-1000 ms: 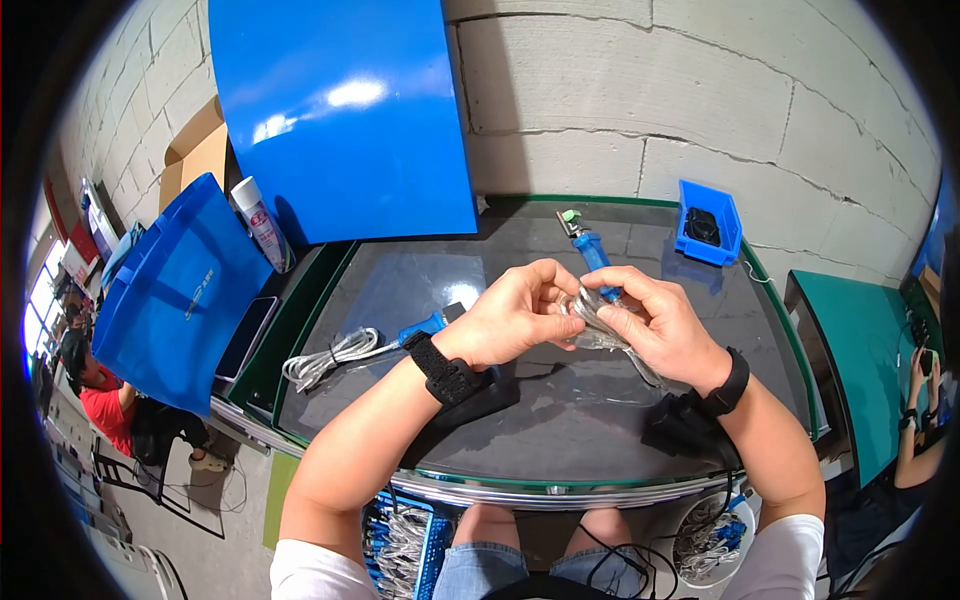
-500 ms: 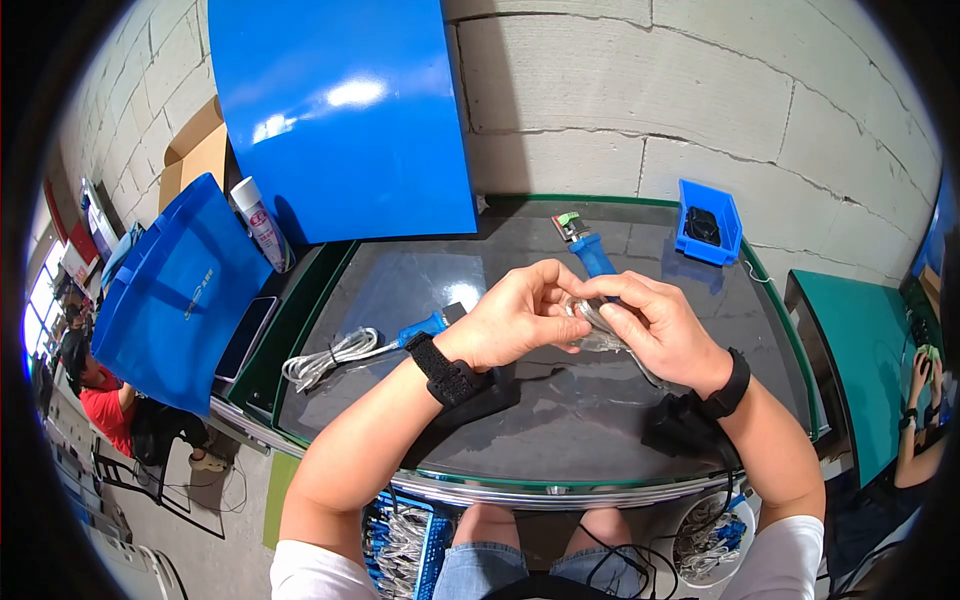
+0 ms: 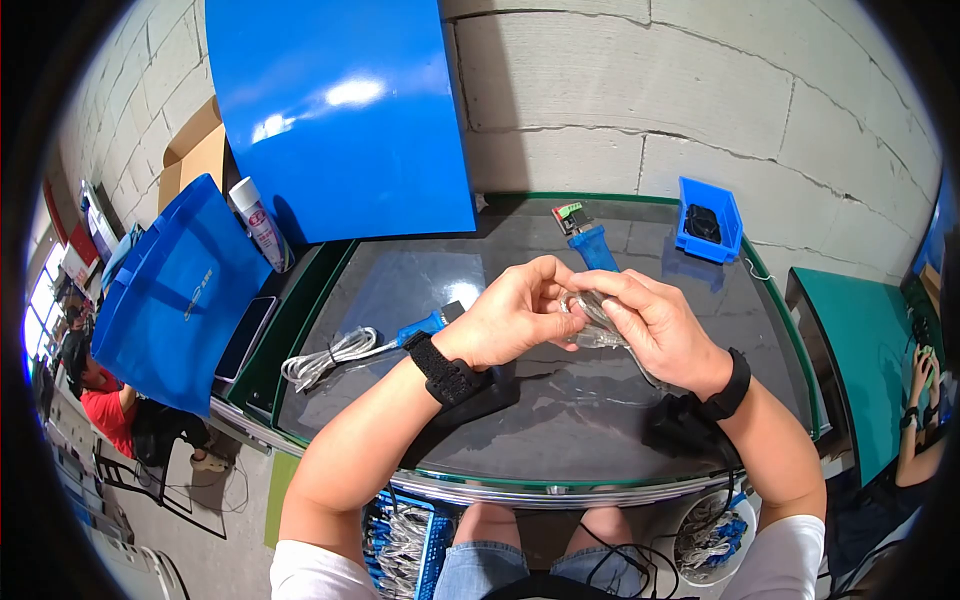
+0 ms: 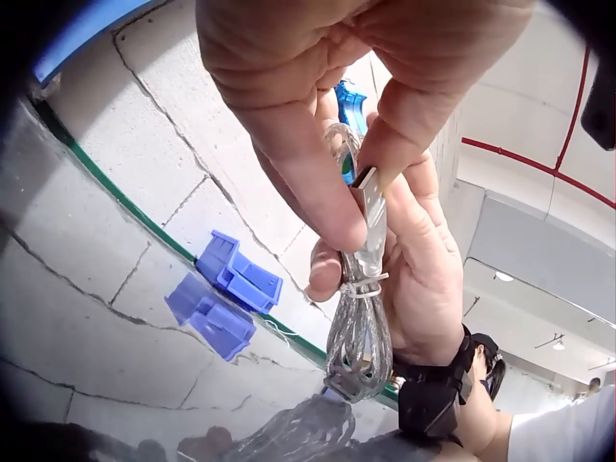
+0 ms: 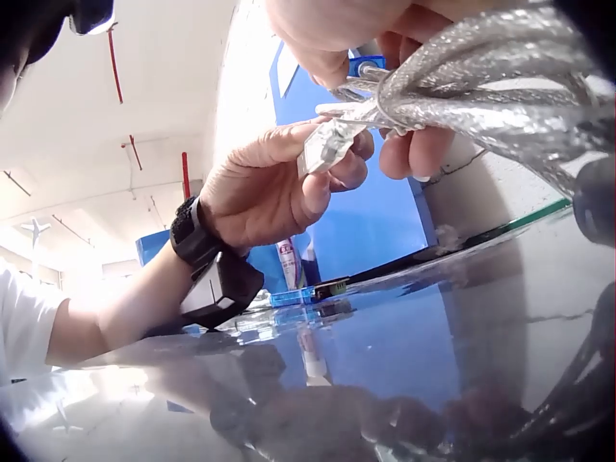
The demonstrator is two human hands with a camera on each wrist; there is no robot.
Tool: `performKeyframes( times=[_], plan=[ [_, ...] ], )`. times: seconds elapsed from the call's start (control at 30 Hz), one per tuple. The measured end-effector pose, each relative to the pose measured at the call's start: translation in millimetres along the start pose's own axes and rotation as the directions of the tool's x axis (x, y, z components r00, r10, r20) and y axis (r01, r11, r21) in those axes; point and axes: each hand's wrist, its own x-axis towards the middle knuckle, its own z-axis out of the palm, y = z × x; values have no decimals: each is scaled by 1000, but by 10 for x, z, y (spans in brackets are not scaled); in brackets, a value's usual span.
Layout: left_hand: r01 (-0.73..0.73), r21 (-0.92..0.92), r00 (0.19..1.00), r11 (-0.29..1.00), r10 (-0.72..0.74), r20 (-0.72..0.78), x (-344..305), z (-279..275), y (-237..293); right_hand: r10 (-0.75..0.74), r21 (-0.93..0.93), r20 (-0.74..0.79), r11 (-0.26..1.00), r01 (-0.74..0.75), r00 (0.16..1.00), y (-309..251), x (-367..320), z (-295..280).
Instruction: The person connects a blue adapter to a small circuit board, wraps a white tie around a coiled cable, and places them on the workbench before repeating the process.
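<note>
Both hands hold a coiled, silvery clear-jacketed cable (image 3: pixel 600 330) above the dark tabletop. My left hand (image 3: pixel 515 310) pinches its clear plug (image 4: pixel 373 217) between thumb and fingers. The right hand (image 3: pixel 665 330) grips the coil beside it, with thumb and fingers bent over the strands. A white tie (image 4: pixel 364 287) binds the bundle just by the plug. Beyond the fingertips the blue connector housing (image 3: pixel 594 248) points away, with a green terminal block (image 3: pixel 571 212) at its far end. Fingers hide part of the coil.
Left on the table lies another coiled cable (image 3: pixel 335 360) with a blue connector (image 3: pixel 420 328). A blue bin (image 3: pixel 722 245) holds a black item at the back right. A spray can (image 3: pixel 262 225) and blue bag (image 3: pixel 185 290) stand left. Below, a basket (image 3: pixel 437 545) and bucket (image 3: pixel 748 540) contain more cables.
The blue connector has turned, so its green terminal block shows more and sits slightly farther left. Both hands stay in nearly the same place, still holding the cable.
</note>
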Motion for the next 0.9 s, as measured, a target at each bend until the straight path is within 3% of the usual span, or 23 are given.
performKeyframes(
  times=[0.23,0.3,0.43,0.57,0.73,0.8,0.9],
  plan=[
    [-9,-18,1000,1000,9,-8,6,26,9,9,43,-10,999,-8,1000,69,-18,-15],
    [-12,-16,1000,1000,12,4,-4,17,25,62,155,-4,986,-61,998,-7,-2,-19],
    [-31,-25,999,999,31,12,-4,22,4,36,101,14,994,-37,999,30,-2,-10],
    [-46,-15,999,999,46,12,-7,9,-7,108,80,28,991,-110,994,2,3,-35],
    [18,52,997,998,-14,-81,-13,33,40,176,121,104,975,-188,979,-57,6,-89],
    [39,52,993,998,-33,-111,-20,34,49,288,257,165,911,-323,943,-76,5,-88],
    [54,69,980,996,-39,-197,-26,-7,62,236,271,164,923,-274,958,4,-12,-82]
  ],
)
